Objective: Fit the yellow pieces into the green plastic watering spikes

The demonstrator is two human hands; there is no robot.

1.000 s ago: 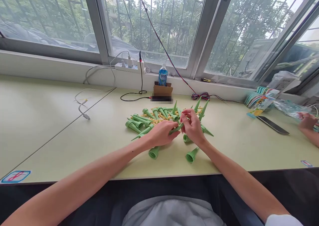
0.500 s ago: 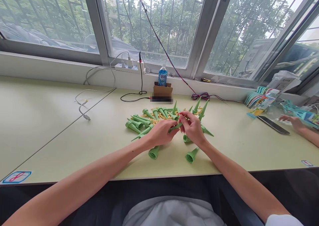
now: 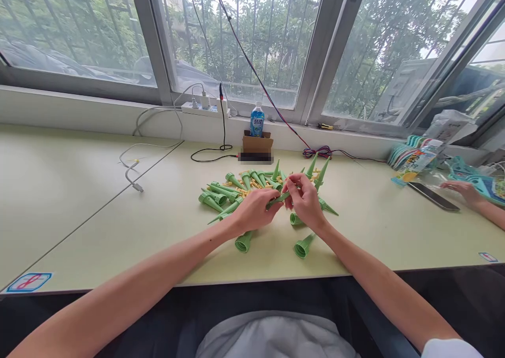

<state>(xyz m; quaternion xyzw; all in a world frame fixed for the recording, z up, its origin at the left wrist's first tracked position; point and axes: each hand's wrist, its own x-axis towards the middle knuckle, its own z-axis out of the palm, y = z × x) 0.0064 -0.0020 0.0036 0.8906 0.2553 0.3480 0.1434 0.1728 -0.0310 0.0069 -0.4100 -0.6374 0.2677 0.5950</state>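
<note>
My left hand (image 3: 258, 209) is closed around a green plastic watering spike (image 3: 278, 199) held over the pile. At its other end my right hand (image 3: 303, 199) is closed, thumb and fingertips pinching the spike; whether a small part is also between them is hidden. Around both hands lie several more green spikes (image 3: 223, 190), cone-shaped with threaded open caps. Small yellow pieces (image 3: 243, 192) are scattered among them. Two spikes (image 3: 322, 173) stand upright behind my right hand. Closer to me, one spike (image 3: 243, 242) and another spike (image 3: 302, 248) point their open ends toward me.
A blue bottle (image 3: 257, 120) sits in a cardboard box (image 3: 257, 143) by the window. Cables (image 3: 321, 151) and a power strip (image 3: 205, 110) run along the back. At right are a phone (image 3: 433, 196), a drink bottle (image 3: 418, 163) and another person's hand (image 3: 465, 190).
My right hand has shifted very slightly at the spike's end, its fingers a little higher. My left hand keeps its grip. The pile looks unchanged.
</note>
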